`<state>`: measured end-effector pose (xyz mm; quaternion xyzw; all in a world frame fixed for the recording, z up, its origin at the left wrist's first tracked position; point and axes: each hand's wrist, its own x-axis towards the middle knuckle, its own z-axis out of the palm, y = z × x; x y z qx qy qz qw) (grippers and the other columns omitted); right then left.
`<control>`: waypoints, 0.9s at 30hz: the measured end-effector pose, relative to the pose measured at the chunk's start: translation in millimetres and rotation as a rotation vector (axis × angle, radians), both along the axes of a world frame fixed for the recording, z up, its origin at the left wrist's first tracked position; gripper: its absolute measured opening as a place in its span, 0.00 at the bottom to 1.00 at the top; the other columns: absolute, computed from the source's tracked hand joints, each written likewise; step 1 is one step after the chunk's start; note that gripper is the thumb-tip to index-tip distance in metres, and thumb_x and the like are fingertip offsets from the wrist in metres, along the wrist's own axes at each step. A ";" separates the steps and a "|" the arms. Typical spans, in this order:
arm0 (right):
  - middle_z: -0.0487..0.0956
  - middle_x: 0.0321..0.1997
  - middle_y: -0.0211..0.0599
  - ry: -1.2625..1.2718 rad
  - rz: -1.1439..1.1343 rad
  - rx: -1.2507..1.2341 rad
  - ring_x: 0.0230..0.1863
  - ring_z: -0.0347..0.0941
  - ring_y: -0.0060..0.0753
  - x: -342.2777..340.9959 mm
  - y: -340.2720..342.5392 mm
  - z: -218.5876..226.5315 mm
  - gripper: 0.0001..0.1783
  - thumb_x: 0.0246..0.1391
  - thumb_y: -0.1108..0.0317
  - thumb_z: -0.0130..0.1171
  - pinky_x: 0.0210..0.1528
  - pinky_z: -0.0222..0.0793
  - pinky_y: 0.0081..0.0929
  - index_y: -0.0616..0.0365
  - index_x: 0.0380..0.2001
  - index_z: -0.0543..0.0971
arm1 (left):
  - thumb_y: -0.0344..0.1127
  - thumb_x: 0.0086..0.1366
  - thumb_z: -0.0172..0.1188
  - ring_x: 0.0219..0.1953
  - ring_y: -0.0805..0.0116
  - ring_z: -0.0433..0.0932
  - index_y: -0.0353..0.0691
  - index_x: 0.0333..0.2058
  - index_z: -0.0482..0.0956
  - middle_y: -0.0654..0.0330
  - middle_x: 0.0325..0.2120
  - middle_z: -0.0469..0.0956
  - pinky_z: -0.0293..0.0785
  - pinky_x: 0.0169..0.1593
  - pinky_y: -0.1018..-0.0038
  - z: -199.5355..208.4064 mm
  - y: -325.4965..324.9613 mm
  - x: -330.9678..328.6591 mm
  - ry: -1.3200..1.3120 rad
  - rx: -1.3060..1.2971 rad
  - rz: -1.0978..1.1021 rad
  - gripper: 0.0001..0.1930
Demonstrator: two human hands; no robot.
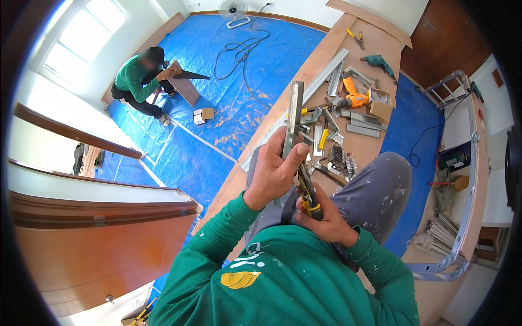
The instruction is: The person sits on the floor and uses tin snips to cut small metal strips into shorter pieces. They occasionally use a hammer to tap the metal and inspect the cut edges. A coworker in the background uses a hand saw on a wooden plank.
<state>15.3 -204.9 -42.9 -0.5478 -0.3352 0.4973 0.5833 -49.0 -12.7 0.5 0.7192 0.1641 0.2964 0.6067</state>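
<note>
My left hand (274,171) is closed around a short grey metal channel (294,106), which points up and away from me. In my right hand (329,217), close to my lap, are the yellow-and-black handles of what look like tin snips (309,198). The tool's dark front end meets the lower end of the channel; the exact contact is hidden by my fingers. Beyond my hands, cut metal pieces (365,124), a yellow-handled tool (324,137), a hammer (329,173) and a bundle of small metal brackets (338,157) lie on a plywood surface (375,38).
An orange drill (356,96), a teal drill (379,64), yellow-handled pliers (356,38) and an open cardboard box (380,104) lie farther up the plywood. A co-worker (136,79) crouches at far left with a handsaw (193,75) and board. A ladder (474,179) stands right; a cord (239,54) crosses the blue sheeting (296,41).
</note>
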 end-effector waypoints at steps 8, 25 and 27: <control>0.74 0.47 0.29 0.017 -0.007 -0.031 0.49 0.70 0.21 -2.6 2.3 -8.0 0.44 0.62 0.73 0.67 0.55 0.71 0.26 0.59 0.76 0.57 | 0.62 0.76 0.56 0.28 0.84 0.68 0.36 0.52 0.75 0.69 0.30 0.76 0.64 0.29 0.81 -12.4 13.4 3.1 0.043 -0.018 -0.138 0.30; 0.76 0.58 0.52 -0.615 -0.069 -0.084 0.58 0.75 0.50 34.7 -11.4 28.2 0.46 0.56 0.68 0.70 0.66 0.69 0.41 0.64 0.74 0.60 | 0.43 0.81 0.55 0.21 0.78 0.72 0.37 0.43 0.76 0.62 0.27 0.76 0.68 0.24 0.77 -9.4 34.8 -21.6 0.197 -0.356 -0.161 0.13; 0.75 0.56 0.57 -0.696 -0.064 -0.105 0.57 0.74 0.59 40.6 -11.0 43.6 0.44 0.56 0.67 0.69 0.64 0.68 0.45 0.65 0.73 0.62 | 0.41 0.80 0.54 0.22 0.79 0.71 0.38 0.43 0.76 0.64 0.27 0.75 0.66 0.24 0.78 -2.1 37.4 -23.0 0.215 -0.243 -0.122 0.11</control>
